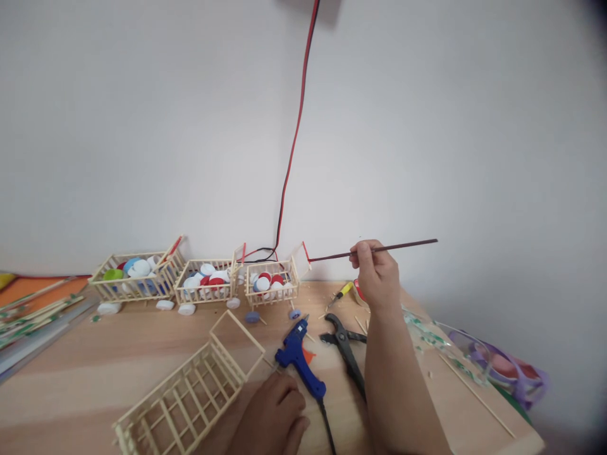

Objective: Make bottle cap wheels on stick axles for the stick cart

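Observation:
My right hand pinches a thin dark-red paintbrush. Its tip meets the red-coloured crossbar on the end frame of a small stick cart, which holds white and red bottle caps. Low in the view, my left hand rests on the table with its fingers loosely bent and nothing seen in them. Beside it stands a larger, unpainted stick cart with a raised end frame. A blue glue gun lies just beyond that hand.
Two more cap-filled carts stand along the wall. Black pliers, a yellow-handled cutter and a red-rimmed pot lie near my right arm. Plastic wrapping covers the right edge; loose sticks lie left.

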### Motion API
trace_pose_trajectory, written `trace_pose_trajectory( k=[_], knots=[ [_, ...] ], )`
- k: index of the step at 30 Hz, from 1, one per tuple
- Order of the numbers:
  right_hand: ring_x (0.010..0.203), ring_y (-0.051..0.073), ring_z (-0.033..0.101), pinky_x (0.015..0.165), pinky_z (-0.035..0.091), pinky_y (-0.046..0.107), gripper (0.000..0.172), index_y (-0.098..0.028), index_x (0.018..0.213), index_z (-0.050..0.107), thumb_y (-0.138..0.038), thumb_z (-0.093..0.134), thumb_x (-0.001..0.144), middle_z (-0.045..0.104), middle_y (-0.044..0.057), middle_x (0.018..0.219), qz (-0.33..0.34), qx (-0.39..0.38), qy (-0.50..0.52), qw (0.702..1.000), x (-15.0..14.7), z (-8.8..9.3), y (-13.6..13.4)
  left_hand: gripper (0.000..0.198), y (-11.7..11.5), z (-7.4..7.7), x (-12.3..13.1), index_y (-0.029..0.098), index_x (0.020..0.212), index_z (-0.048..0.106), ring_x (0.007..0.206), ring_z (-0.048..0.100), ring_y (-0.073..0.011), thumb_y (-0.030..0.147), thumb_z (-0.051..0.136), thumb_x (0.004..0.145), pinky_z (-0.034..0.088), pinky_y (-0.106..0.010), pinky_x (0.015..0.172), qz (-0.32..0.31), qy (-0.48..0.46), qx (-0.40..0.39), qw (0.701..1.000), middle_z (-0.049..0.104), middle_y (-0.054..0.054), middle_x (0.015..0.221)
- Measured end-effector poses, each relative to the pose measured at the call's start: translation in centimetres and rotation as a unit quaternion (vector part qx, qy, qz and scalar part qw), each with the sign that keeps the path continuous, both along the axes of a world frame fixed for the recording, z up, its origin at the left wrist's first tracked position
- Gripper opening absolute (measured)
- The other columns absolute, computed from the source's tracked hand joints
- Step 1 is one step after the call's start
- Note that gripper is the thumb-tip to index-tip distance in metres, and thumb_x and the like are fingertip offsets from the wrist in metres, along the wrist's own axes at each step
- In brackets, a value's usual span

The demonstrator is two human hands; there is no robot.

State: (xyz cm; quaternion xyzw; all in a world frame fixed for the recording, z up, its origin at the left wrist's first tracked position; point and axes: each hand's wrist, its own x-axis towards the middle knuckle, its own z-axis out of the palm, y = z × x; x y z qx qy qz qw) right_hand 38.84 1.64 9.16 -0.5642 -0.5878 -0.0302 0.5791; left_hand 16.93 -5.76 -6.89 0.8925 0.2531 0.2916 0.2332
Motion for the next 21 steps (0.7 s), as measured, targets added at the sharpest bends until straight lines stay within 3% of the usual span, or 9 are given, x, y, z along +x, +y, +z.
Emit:
trace_pose_trajectory(
  k=[11,21],
  knots=[
    [0.062,0.013,0.056,0.061,0.046,0.026,0.029,-0.019,0.081,0.057,-0.043,0.045,0.091,0.059,0.000,0.068,0.003,0.026,0.010,1.000,0.1,-0.6,0.9,0.009,0.0,0.0,0.0,0.016,0.079,0.054,0.084,0.055,-0.0186,0.007,0.052,0.077,0.045,-0.030,0.072,-0.001,0.022,-0.015,1.000,0.061,-0.006,0.091],
    [0.061,0.012,0.055,0.060,0.045,0.025,0.028,-0.019,0.079,0.056,-0.040,0.044,0.093,0.057,0.000,0.067,0.004,0.031,-0.009,0.999,-0.1,0.0,0.1,0.010,0.0,-0.2,0.1,0.016,0.078,0.053,0.085,0.054,-0.0190,0.006,0.052,0.075,0.045,-0.030,0.072,0.000,0.018,-0.025,1.000,0.060,-0.006,0.091]
  ],
)
